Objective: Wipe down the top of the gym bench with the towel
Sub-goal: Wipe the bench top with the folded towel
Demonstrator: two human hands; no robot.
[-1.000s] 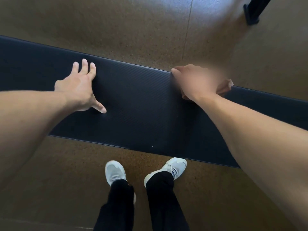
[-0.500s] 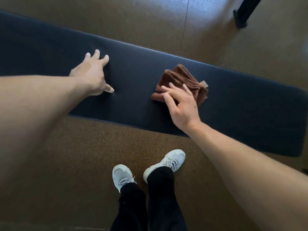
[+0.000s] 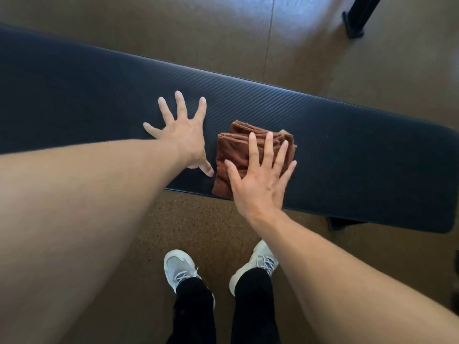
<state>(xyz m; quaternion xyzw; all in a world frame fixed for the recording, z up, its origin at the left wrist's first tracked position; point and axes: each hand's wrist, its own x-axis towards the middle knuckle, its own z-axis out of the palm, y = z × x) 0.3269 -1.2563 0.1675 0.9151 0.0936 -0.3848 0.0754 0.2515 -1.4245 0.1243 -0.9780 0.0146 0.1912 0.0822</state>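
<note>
A long black padded gym bench (image 3: 347, 145) runs across the view from left to right. A folded brown towel (image 3: 233, 150) lies on its near edge, about the middle. My right hand (image 3: 260, 180) presses flat on the towel with straight, spread fingers. My left hand (image 3: 183, 135) rests flat on the bench pad just left of the towel, fingers splayed, thumb near the towel's edge.
The floor (image 3: 198, 33) is brown cork-like matting. A black metal leg of other equipment (image 3: 357, 18) stands at the top right. My feet in white sneakers (image 3: 181, 269) are on the floor just in front of the bench.
My right hand has drawn the towel toward the bench's near edge. My left hand has slid right along the pad and now sits beside the towel with its fingers spread wider.
</note>
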